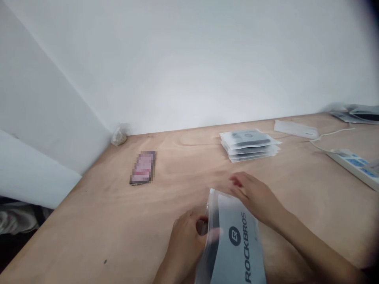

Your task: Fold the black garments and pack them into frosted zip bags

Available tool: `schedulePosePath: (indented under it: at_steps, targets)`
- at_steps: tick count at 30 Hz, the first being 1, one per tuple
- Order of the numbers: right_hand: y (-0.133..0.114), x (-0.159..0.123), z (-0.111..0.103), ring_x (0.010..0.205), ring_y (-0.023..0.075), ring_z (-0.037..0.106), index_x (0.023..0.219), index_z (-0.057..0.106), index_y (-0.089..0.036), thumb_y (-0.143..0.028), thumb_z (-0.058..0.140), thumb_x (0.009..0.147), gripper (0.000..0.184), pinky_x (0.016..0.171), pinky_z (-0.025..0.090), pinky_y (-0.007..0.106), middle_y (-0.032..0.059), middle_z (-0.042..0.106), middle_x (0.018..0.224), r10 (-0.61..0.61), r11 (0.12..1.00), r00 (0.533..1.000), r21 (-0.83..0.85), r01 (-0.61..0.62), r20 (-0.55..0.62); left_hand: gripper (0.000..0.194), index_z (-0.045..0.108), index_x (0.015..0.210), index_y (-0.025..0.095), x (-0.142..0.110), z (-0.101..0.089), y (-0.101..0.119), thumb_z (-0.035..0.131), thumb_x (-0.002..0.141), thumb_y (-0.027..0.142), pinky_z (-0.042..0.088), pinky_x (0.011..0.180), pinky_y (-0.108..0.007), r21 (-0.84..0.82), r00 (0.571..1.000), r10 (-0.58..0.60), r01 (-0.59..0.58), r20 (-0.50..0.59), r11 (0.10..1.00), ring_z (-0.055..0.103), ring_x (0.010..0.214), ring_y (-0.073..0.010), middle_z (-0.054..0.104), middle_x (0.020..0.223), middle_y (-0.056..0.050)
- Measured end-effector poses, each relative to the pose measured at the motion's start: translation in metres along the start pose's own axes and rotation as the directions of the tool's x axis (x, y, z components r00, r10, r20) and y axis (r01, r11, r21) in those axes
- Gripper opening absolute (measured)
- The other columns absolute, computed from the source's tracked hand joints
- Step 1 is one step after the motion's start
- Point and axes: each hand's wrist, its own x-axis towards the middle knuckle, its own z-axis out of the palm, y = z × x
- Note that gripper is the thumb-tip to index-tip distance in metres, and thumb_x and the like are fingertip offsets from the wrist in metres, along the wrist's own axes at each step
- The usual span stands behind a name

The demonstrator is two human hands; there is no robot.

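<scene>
ROCKBROS pouch point(235, 240) tilted above the near side of the desk point(97, 221)

The pouch is toward the bottom of the view, running past it, as does the desk's front edge. The left hand point(188, 240) holds its ribbed left edge, thumb over the face and fingers behind. The right hand point(256, 197) is at the upper right edge, fingers curled to a narrow gap; blur hides whether they touch. A steady pinch with the left thumb should suit such limp film; a light second hold at the far corner would probably keep the face flat and the ribbed edge straight.

The pouch is frosted, slippery-looking plastic, rectangular, with a round dark logo and block lettering. The desk's wood is pale, with smooth, wavy grain. Near its left edge lies a dark speck point(105, 261); farther back, a slim rectangular phone point(143, 167). Toward the right edge is a hard white power strip point(357, 167). Beyond the right hand sits an uneven stack of similar pouches point(248, 145). Along the back edge are a flat whitish strip point(296, 129), crumpled clear plastic point(119, 136) at the far-left corner and dark-and-clear packets point(358, 114) toward the far-right corner.
</scene>
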Motion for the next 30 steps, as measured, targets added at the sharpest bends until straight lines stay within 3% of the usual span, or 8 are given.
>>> schedulePosePath:
  at_steps: [3, 7, 12, 18, 22, 25, 27, 30]
  targets:
    - [0.031, -0.040, -0.008, 0.055, 0.0215, 0.057, 0.106, 0.050, -0.023, -0.045, 0.045, 0.083, 0.033, 0.057, 0.039, 0.033, -0.0001, 0.059, 0.059, 0.299, 0.936, 0.954, -0.189, -0.297, -0.017, 0.024, 0.071, 0.085, 0.024, 0.000, 0.001, 0.001, 0.056, 0.071, 0.037, 0.042, 0.075, -0.044, 0.156, 0.998, -0.041, 0.033, 0.053, 0.987, 0.059, 0.084, -0.0295, 0.067, 0.085, -0.008]
    - [0.045, -0.080, 0.008, 0.056, 0.0186, 0.061, 0.135, 0.018, -0.029, -0.041, 0.046, 0.084, 0.060, 0.049, 0.043, 0.029, -0.0029, 0.061, 0.069, 0.378, 0.847, 0.884, 0.284, -0.450, 0.274, 0.027, 0.069, 0.090, 0.023, -0.002, 0.010, 0.012, 0.060, 0.066, 0.033, 0.036, 0.082, -0.057, 0.167, 0.994, -0.037, 0.019, 0.108, 0.986, 0.055, 0.095, -0.0367, 0.065, 0.096, -0.012]
    - [0.033, -0.081, 0.030, 0.074, 0.0186, 0.062, 0.133, 0.019, -0.031, -0.037, 0.063, 0.073, 0.075, 0.057, 0.050, 0.029, -0.0037, 0.055, 0.079, 0.390, 0.587, 0.898, 0.697, -0.412, 0.202, 0.013, 0.069, 0.077, 0.024, -0.003, 0.022, 0.023, 0.059, 0.069, 0.027, 0.043, 0.082, -0.048, -0.181, 0.995, 0.041, -0.023, 0.093, 0.983, 0.061, 0.089, -0.0320, 0.069, 0.088, -0.007]
    - [0.033, -0.071, 0.034, 0.072, 0.0198, 0.063, 0.139, 0.012, -0.025, -0.034, 0.073, 0.066, 0.096, 0.068, 0.050, 0.034, -0.0031, 0.063, 0.071, 0.383, 0.479, 0.914, 0.817, -0.322, 0.136, 0.024, 0.064, 0.100, 0.023, -0.005, 0.024, 0.013, 0.054, 0.078, 0.023, 0.050, 0.078, -0.032, -0.390, 0.996, 0.028, 0.008, 0.087, 0.921, 0.065, 0.087, -0.0216, 0.071, 0.095, -0.004]
    - [0.056, -0.065, 0.013, 0.070, 0.0206, 0.064, 0.134, 0.029, -0.024, -0.035, 0.075, 0.064, 0.084, 0.066, 0.050, 0.034, -0.0010, 0.066, 0.073, 0.450, 0.535, 0.888, 0.769, -0.349, 0.090, 0.036, 0.056, 0.111, 0.019, 0.001, 0.012, -0.007, 0.059, 0.075, 0.023, 0.048, 0.087, -0.033, -0.585, 0.985, -0.159, 0.089, -0.070, 0.806, 0.062, 0.099, -0.0214, 0.067, 0.108, -0.006]
    - [0.091, -0.062, -0.024, 0.073, 0.0236, 0.064, 0.124, 0.044, -0.024, -0.037, 0.074, 0.064, 0.068, 0.068, 0.050, 0.037, 0.0015, 0.066, 0.074, 0.510, 0.646, 0.860, 0.666, -0.372, -0.014, 0.035, 0.053, 0.109, 0.018, 0.005, -0.007, -0.016, 0.060, 0.077, 0.031, 0.049, 0.086, -0.035, -0.519, 0.950, -0.202, 0.050, -0.240, 0.853, 0.063, 0.098, -0.0217, 0.067, 0.106, -0.006]
    - [0.115, -0.060, -0.052, 0.079, 0.0265, 0.064, 0.117, 0.051, -0.025, -0.038, 0.071, 0.066, 0.056, 0.070, 0.049, 0.039, 0.0067, 0.067, 0.081, 0.528, 0.731, 0.841, 0.566, -0.380, -0.118, 0.033, 0.052, 0.108, 0.019, 0.005, -0.018, -0.020, 0.059, 0.077, 0.031, 0.050, 0.084, -0.036, -0.358, 0.931, -0.121, -0.011, -0.344, 0.934, 0.063, 0.097, -0.0221, 0.066, 0.106, -0.006]
    - [0.134, -0.058, -0.078, 0.086, 0.0335, 0.063, 0.114, 0.054, -0.024, -0.040, 0.060, 0.075, 0.043, 0.074, 0.048, 0.047, 0.0178, 0.066, 0.097, 0.509, 0.857, 0.810, 0.256, -0.447, -0.291, 0.022, 0.055, 0.099, 0.022, 0.003, -0.026, -0.029, 0.052, 0.077, 0.018, 0.048, 0.089, -0.039, -0.016, 0.918, 0.213, -0.232, -0.334, 0.973, 0.058, 0.107, -0.0233, 0.063, 0.114, -0.006]
